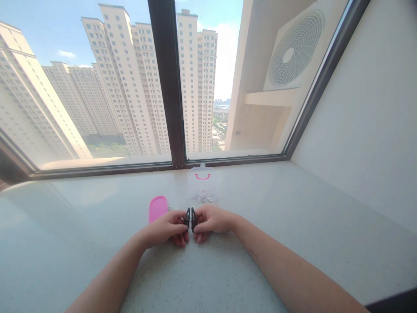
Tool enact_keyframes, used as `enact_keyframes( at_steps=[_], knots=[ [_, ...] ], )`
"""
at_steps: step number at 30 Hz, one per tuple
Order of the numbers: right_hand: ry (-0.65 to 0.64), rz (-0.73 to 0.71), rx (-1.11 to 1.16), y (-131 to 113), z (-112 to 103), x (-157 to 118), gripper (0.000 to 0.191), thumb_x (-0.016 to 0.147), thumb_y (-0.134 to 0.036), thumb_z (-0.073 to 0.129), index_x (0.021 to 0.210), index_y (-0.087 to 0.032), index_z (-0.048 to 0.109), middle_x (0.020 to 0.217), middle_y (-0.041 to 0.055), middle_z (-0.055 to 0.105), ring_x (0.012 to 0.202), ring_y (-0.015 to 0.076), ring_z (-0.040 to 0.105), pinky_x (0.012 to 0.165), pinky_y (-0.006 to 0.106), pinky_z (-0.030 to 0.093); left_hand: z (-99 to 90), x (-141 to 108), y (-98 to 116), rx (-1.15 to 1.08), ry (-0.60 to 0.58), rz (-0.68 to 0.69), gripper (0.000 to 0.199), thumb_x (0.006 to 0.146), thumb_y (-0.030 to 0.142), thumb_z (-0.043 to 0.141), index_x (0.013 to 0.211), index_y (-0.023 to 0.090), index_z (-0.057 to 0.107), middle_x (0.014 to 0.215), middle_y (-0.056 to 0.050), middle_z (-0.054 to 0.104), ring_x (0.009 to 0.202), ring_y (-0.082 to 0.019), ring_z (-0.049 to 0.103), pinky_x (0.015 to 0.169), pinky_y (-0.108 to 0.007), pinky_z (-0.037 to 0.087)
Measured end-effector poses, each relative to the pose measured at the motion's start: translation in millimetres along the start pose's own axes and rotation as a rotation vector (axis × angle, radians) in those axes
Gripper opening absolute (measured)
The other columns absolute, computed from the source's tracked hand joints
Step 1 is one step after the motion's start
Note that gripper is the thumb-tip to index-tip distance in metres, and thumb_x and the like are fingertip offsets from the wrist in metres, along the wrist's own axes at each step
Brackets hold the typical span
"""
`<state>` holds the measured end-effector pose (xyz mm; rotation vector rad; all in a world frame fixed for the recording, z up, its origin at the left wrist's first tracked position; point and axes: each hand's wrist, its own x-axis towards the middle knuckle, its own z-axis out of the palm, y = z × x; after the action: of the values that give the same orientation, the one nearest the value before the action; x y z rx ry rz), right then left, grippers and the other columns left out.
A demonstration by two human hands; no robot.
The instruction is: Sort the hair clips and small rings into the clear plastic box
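Note:
My left hand pinches a black clip piece between thumb and fingers. In my right hand is a second, similar black clip piece. Both pieces look like narrow, slotted halves of a claw clip, held upright and facing each other across a small gap. Whether anything joins them is too small to tell. Just behind my left hand lies a pink plastic tray or lid, partly covered by that hand. A small dark metal bit shows beside it.
Beyond my hands stands a clear plastic case with a pink handle, with small shiny pieces in or before it. All this is on a pale speckled sill. A dark window frame borders the back, and a white wall the right.

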<state>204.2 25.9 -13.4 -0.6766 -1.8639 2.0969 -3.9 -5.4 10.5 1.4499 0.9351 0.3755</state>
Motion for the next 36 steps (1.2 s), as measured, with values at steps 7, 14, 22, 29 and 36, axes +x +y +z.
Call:
enact_keyframes(
  at_steps=[7,14,22,29,36],
  knots=[
    [-0.004,-0.011,0.006,-2.1,1.4,-0.8,0.035,0.073,-0.034,0.073,0.099,-0.012,0.062,0.072,0.0031,0.066,0.055,0.0096,0.063,0.053,0.019,0.050,0.6,-1.0,1.6,-0.001,0.000,-0.008,0.030,0.080,0.033,0.061,0.104,0.015,0.057,0.073,-0.005,0.070,0.059,-0.014,0.067,0.054,-0.023,0.050],
    [-0.005,-0.007,0.001,0.3,-0.1,0.3,0.037,0.073,-0.035,0.073,0.100,-0.012,0.061,0.073,0.0037,0.066,0.056,0.0104,0.064,0.055,0.021,0.051,0.5,-0.6,0.4,0.005,0.006,-0.008,0.031,0.081,0.032,0.060,0.105,0.014,0.056,0.073,-0.005,0.070,0.060,-0.014,0.067,0.055,-0.023,0.050],
    [-0.004,0.002,-0.004,-1.9,0.8,-1.3,0.036,0.073,-0.034,0.072,0.102,-0.013,0.062,0.074,0.0032,0.066,0.057,0.0098,0.064,0.056,0.020,0.051,1.0,-0.3,0.8,0.003,0.003,-0.004,0.030,0.080,0.034,0.060,0.103,0.014,0.058,0.073,-0.005,0.070,0.059,-0.014,0.066,0.055,-0.023,0.050],
    [0.001,0.010,-0.009,-1.5,0.7,-0.8,0.038,0.073,-0.036,0.073,0.101,-0.013,0.061,0.074,0.0032,0.067,0.057,0.0102,0.064,0.057,0.021,0.052,0.1,-0.6,0.2,0.001,0.000,-0.004,0.028,0.080,0.035,0.060,0.100,0.015,0.058,0.074,-0.005,0.070,0.060,-0.014,0.066,0.056,-0.024,0.050],
    [0.001,0.006,-0.001,-0.4,0.6,-0.3,0.038,0.073,-0.034,0.073,0.101,-0.013,0.062,0.073,0.0033,0.067,0.057,0.0102,0.064,0.056,0.020,0.051,0.3,-0.4,0.3,0.001,0.002,-0.006,0.031,0.080,0.034,0.060,0.104,0.014,0.057,0.073,-0.005,0.070,0.059,-0.014,0.066,0.055,-0.024,0.050]
  ],
)
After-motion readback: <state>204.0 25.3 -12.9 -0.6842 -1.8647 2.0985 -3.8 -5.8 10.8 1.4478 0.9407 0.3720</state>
